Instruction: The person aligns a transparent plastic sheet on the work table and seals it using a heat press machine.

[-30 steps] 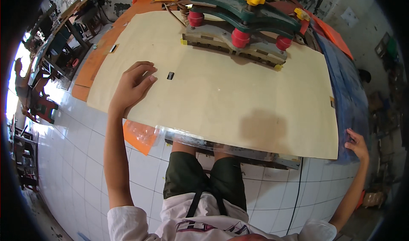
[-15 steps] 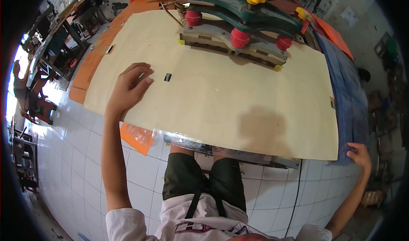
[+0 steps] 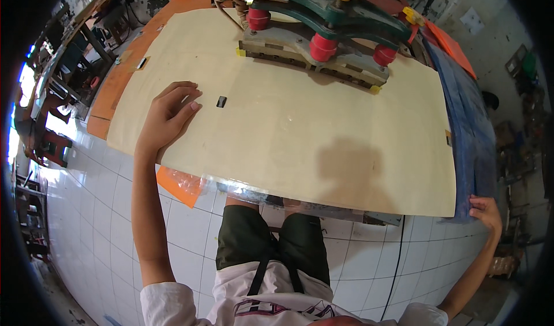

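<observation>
1. Below you: white tile floor (image 3: 95,210).
2. Your cream board (image 3: 259,124) spreads ahead.
3. Blue sheet (image 3: 469,135) along its right edge.
4. Your left hand (image 3: 167,116): over the board, fingers bunched, thumb apart.
5. Your right hand (image 3: 486,212): at the sheet's near corner, pinching unclear.

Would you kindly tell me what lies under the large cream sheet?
An orange-brown surface shows at the left and clear plastic at the front; whatever the sheet covers is hidden.

Glare (image 3: 26,79) at far left, soft shadow (image 3: 350,165) on cream sheet (image 3: 254,138)
</observation>
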`<state>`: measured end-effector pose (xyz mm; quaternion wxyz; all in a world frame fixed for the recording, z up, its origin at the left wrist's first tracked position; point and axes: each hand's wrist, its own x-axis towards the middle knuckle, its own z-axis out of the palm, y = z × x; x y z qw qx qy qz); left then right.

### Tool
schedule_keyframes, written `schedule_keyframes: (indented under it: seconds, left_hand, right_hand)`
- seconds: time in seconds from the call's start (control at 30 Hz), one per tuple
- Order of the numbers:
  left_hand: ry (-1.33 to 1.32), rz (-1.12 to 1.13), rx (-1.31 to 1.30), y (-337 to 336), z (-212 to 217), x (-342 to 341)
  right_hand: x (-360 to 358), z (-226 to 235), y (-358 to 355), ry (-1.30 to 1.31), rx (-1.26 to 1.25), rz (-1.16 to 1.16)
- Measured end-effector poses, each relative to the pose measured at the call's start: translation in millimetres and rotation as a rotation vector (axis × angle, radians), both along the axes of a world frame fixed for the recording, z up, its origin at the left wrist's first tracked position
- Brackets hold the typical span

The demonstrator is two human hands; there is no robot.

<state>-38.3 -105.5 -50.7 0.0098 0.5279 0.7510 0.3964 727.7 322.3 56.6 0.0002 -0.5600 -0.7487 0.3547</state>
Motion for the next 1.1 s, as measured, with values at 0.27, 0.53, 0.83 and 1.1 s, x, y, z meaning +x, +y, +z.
schedule_keyframes:
  seconds: [0.27,0.53,0.83,1.1]
  left_hand:
    - [-0.139,0.012,-0.044,-0.5,4.7,3.6]
    - [-0.140,0.023,-0.066,-1.6,6.6,5.5]
    - [-0.085,0.024,-0.018,0.1,1.1,3.9]
    - [-0.006,0.006,-0.006,-0.8,-0.1,1.7]
  right_hand:
    - [21.5,-5.7,-3.5,0.202,-0.077,0.000]
    - [-9.5,-4.9,-45.9,-0.225,0.434,0.162]
    - [-13.1,-2.4,-45.3,-0.215,0.423,-0.002]
    - [-34.9,-7.9,-75.0,-0.333,0.640,0.124]
